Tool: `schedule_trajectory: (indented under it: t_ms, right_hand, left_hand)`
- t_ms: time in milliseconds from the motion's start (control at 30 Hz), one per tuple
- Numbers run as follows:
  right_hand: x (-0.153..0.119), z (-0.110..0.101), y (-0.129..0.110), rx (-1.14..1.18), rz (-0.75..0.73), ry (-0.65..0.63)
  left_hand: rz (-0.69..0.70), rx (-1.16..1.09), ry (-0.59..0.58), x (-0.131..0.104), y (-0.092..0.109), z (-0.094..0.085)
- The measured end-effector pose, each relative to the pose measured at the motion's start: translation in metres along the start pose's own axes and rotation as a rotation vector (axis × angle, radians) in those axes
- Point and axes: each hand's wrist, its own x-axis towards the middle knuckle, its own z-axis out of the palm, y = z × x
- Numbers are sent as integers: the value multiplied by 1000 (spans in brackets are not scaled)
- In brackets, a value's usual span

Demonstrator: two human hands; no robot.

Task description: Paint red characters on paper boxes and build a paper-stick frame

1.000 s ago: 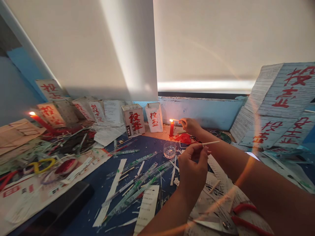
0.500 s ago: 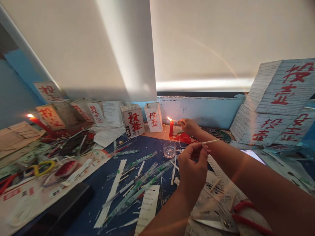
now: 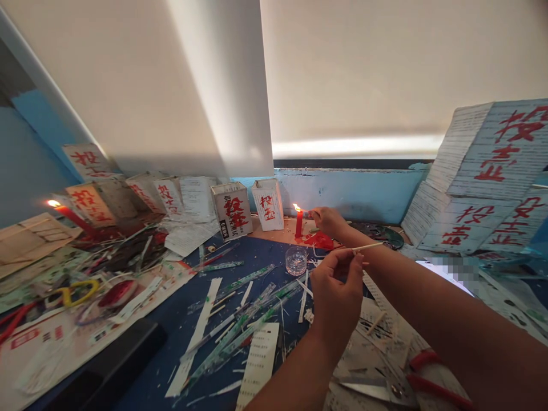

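Note:
My left hand (image 3: 336, 285) is pinched around a thin pale wooden stick (image 3: 369, 246), whose tip points right. Farther off, my right hand (image 3: 329, 221) reaches to the lit red candle (image 3: 298, 224), fingers pinched just right of the flame. Something slim pokes out of them toward the wick, too small to name. Red wax (image 3: 319, 240) lies on the board below that hand. A small clear round cup (image 3: 295, 261) stands left of my left hand.
Red-handled scissors (image 3: 396, 388) lie at lower right beside a lit phone (image 3: 440, 275). Paper lanterns with red characters (image 3: 268, 205) line the back; larger ones (image 3: 475, 222) stack at right. Another lit candle (image 3: 72, 217) leans at left. Plastic strips (image 3: 240, 325) litter the blue tabletop.
The slim thing in my right hand has drawn back slightly from the flame, showing less of its length. My left hand keeps its hold on the stick. The view has shifted slightly.

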Motion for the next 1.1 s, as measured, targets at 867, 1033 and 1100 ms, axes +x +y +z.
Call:
schedule_trajectory:
  t_ms: [867,1033,1100]
  right_hand:
    - [-244,-58,10,1158,530,337]
    - [-269,-59,27,1215,526,373]
    - [-273,-55,35,1235,515,362]
  left_hand:
    - [-128,-50,3,1,9,5]
    - [-279,-39,-120,-2,6,12]
    - [-298,-11,-162,-2,2,15]
